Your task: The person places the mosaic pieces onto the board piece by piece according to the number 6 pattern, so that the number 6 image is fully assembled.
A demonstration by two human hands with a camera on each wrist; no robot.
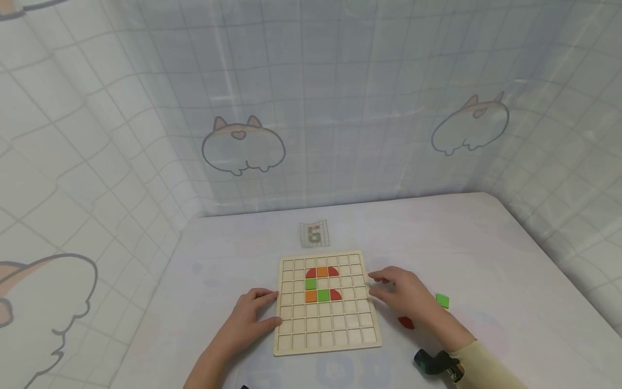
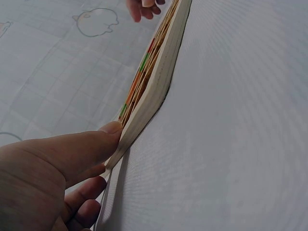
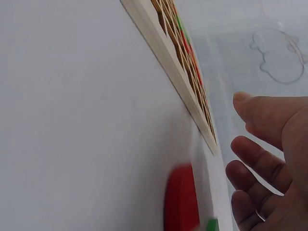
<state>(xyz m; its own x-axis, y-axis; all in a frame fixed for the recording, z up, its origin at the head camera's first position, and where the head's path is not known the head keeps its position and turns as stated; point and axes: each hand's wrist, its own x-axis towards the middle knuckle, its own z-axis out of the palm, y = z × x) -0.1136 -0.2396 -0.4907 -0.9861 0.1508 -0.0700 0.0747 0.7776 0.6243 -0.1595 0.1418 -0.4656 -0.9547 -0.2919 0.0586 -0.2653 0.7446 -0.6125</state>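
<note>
Grid-lined pale sheeting (image 1: 320, 59) with plump cartoon animals (image 1: 243, 151) drawn on it hangs behind and to both sides of the white-covered desk (image 1: 218, 265) where I work. My left grip (image 1: 245, 320) is spread, thumb and fingers apart, their tips touching the left edge of a wooden grid board (image 1: 313, 340) that lies flat between my two grips. My right grip (image 1: 399, 290) is also spread, its fingers loosely bent, just beside the board's right edge; whether a fingertip meets the wood, I cannot tell. On the board's upper middle I see three rows of tiles: a red quarter-circle (image 1: 311, 273), an orange square (image 1: 322, 272) and another red quarter-circle across the top; one green square (image 1: 311, 283) under the left of these; then an orange square, a green square and a third red quarter-circle. A loose red piece (image 1: 406, 322) lies near my right wrist, partly hidden by it, and a loose green square (image 1: 442, 301) sits on the far side of my forearm. Just beyond the board's far edge lies a small pattern card (image 1: 315, 234) showing a 6-like figure. My right sleeve (image 1: 481, 367) is pale yellow.
</note>
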